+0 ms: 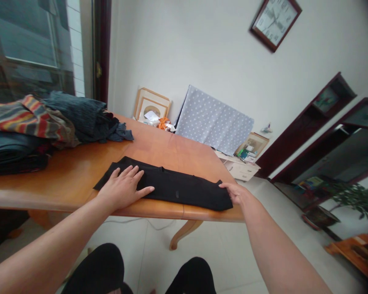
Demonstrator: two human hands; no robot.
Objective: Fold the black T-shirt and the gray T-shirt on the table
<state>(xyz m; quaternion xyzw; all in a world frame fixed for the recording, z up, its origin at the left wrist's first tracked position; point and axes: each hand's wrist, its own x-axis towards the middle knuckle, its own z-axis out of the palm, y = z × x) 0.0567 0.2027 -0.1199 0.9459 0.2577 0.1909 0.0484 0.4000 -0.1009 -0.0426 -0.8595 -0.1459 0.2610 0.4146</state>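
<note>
A black garment [184,185], folded into a long narrow strip, lies flat along the near edge of the wooden table [159,143]. It looks like a pair of trousers, with a small row of pale marks near its lower middle. My left hand [125,185] rests flat on the left part of the cloth, fingers spread. At the other end, my right hand [235,192] pinches the right edge of the garment between thumb and fingers.
Piled clothes [43,122] sit on the table's left side, striped and dark blue pieces among them. Behind the table stand a dotted cloth cover [216,118], picture frames [153,104] and a white cabinet [241,168]. A potted plant [322,216] stands to the right.
</note>
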